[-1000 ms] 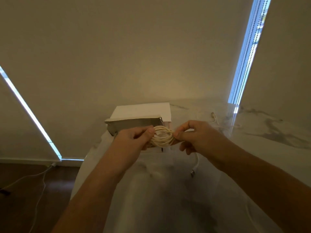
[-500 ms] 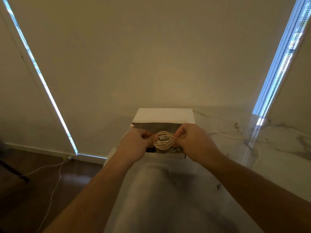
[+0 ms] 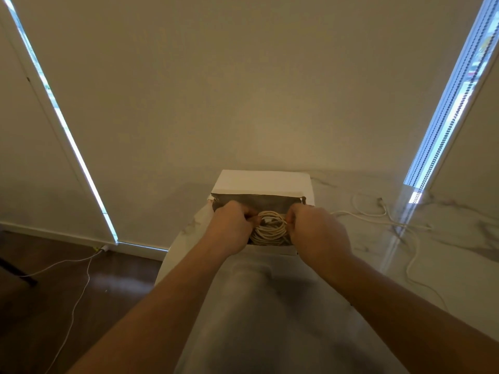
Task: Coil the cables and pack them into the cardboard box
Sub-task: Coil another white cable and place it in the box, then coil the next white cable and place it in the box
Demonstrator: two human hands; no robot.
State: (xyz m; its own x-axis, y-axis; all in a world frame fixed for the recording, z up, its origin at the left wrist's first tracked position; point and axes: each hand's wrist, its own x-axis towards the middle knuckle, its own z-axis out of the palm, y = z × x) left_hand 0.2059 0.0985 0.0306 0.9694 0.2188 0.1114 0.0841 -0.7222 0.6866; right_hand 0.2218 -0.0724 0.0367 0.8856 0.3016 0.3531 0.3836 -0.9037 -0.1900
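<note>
Far out beyond my left hand, a thin white cord (image 3: 78, 271) trails across the dark wooden floor (image 3: 54, 306) up to a plug at the skirting. Now the left hand (image 3: 232, 228) itself: I see its fingers curled in, pinching the left edge of the coiled cable (image 3: 270, 230). That coil, a cream bundle of many loops, sits right between my two hands, down inside the open cardboard box (image 3: 256, 201), against the near wall. The box's dark interior shows just beyond my knuckles, and its pale lid flap (image 3: 262, 182) stands open on the far side of both hands. On to the right hand (image 3: 316, 230): fingers curled too, gripping the right edge of the same coil, thumb side tucked in toward the loops. Under my forearms lies the marble-patterned table (image 3: 351, 265). Out past my right hand, a loose white cable (image 3: 378, 220) snakes over the table, uncoiled, well apart from the box and running toward the table's right side.
</note>
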